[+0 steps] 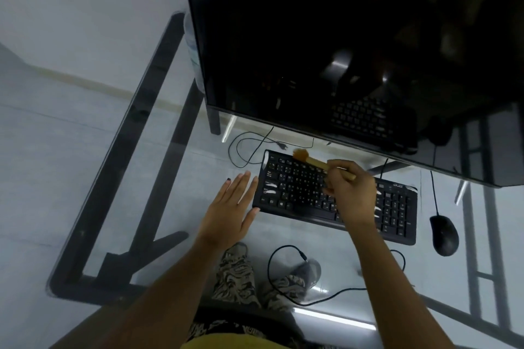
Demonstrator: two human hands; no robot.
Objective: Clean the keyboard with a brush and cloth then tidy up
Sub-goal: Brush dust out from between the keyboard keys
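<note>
The right hand (350,193) grips the brush (314,161) at the keyboard (297,193) far-left corner; the left hand (234,207), open and empty, should steady its left edge during light strokes.

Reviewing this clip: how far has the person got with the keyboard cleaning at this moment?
Brushing is in hand: the right hand holds a small wooden-handled brush with its bristles at the far left edge of the black corded keyboard. The left hand lies open and flat on the glass desk beside the keyboard's left end. Nothing looks finished. No cloth is in view, so wiping and tidying remain.
</note>
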